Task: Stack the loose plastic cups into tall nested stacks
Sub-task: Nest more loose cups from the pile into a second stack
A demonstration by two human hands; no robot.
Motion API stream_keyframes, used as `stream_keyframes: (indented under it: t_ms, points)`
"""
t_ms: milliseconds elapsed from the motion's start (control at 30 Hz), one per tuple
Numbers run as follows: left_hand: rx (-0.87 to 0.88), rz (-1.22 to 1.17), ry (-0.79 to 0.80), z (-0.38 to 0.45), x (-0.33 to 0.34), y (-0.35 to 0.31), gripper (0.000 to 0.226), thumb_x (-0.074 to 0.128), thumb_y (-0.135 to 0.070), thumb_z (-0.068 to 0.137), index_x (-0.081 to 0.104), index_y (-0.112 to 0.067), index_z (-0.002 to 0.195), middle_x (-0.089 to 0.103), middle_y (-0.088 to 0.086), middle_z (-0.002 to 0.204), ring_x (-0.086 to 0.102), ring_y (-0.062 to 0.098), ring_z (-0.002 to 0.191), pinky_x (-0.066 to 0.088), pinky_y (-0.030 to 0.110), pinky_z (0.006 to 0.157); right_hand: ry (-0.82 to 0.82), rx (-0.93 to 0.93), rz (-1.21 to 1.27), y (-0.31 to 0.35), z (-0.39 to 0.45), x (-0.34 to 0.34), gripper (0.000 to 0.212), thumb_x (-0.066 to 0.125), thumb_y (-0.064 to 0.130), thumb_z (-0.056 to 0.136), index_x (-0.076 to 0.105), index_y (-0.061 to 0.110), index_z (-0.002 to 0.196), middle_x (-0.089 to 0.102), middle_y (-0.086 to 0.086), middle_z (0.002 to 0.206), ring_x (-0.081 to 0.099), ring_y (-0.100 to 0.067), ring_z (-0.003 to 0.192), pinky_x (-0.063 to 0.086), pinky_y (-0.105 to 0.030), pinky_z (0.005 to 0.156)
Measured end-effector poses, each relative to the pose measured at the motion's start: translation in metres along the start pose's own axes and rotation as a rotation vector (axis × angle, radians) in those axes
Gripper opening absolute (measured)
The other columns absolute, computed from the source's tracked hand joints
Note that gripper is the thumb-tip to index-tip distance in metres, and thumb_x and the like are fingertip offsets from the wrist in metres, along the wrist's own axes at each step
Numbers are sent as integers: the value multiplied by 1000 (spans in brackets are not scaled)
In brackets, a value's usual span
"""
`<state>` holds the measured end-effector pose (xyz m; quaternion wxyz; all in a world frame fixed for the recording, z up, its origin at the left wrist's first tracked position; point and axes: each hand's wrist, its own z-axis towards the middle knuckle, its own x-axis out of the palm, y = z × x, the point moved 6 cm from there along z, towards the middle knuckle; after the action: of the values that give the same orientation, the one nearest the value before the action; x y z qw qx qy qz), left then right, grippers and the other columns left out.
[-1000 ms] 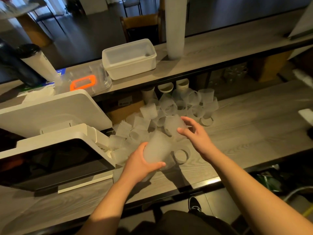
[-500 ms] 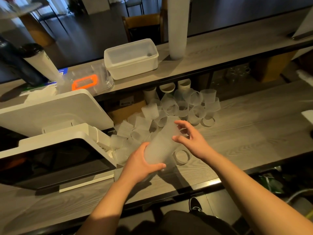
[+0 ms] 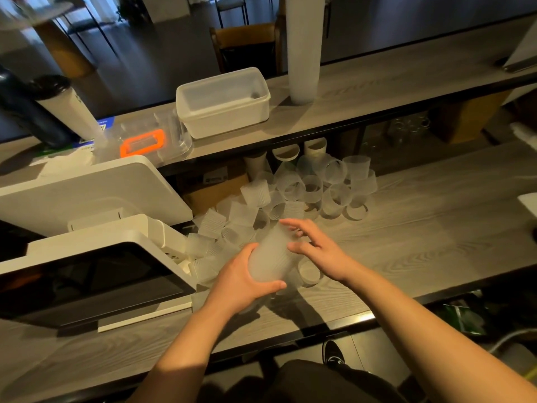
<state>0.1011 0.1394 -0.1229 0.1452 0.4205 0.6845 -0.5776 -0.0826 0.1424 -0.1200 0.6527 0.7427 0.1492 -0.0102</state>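
Nearest, at about 6 o'clock, is the person's dark lap and one black shoe [image 3: 333, 353] on the floor. Just past that, the left hand [image 3: 242, 282] is wrapped around the low end of a short stack of frosted cups [image 3: 271, 257], with the thumb across the front. The stack tilts away toward 1 o'clock. The right hand [image 3: 318, 250] is at the stack's top end, with fingers spread and bent; the thumb touches the stack's side, but I cannot tell if the hand really grips it. Both hands are close together over the gray wooden counter [image 3: 406, 242]. At 9 o'clock sits a white machine with a dark screen [image 3: 87, 274]. Past the hands, from 10 o'clock round to 1 o'clock, lies a pile of loose frosted cups [image 3: 313, 190], some standing, some tipped on their sides. Farther off at 12 o'clock is a higher shelf [image 3: 392, 85]. On it stand a white plastic tub [image 3: 222, 101], a clear box with an orange handle [image 3: 142, 142] at 11 o'clock, and a very tall stack of cups [image 3: 303, 48].
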Motion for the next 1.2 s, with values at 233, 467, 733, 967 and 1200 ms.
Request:
stream_keyframes:
  t_ms: [233, 467, 733, 967, 1200]
  points:
    - [-67, -62, -31, 7, 2, 11, 86, 87, -56, 59, 43, -34, 130, 52, -15, 113, 54, 9, 102, 45, 23, 71, -20, 109, 99, -22, 13, -2, 57, 30, 63, 99, 39, 38, 149, 39, 12, 152, 36, -9, 139, 32, -32, 112]
    - [-126, -114, -81, 12, -2, 21, 85, 88, -52, 62, 43, -32, 131, 53, -15, 113, 54, 8, 101, 43, 21, 70, -260, 296, -41, -103, 21, -31, 41, 58, 20, 98, 50, 21, 139, 54, 0, 137, 47, -20, 133, 39, -31, 106]
    - [-151, -141, -94, 6, -4, 30, 79, 88, -53, 61, 41, -39, 123, 51, -23, 109, 53, -2, 97, 43, 17, 68, 107, 358, -524, -167, 19, -8, 116, 92, 33, 62, 24, 17, 154, 33, -4, 154, 32, -24, 142, 32, -40, 118]
    - [-173, -145, -118, 6, -8, 35, 81, 89, -51, 61, 43, -35, 126, 54, -17, 112, 54, 0, 97, 42, 16, 68, -85, 347, -333, -170, 16, -20, 77, 83, 17, 76, 43, 16, 143, 52, -5, 139, 52, -21, 124, 47, -35, 104]
    - [-157, -122, -111, 9, -1, 28, 84, 89, -51, 61, 43, -33, 130, 53, -17, 111, 54, 4, 98, 42, 17, 66, -266, 339, 150, -135, 19, -56, 64, 80, 12, 79, 51, 20, 136, 55, -6, 126, 55, -24, 118, 51, -41, 100]
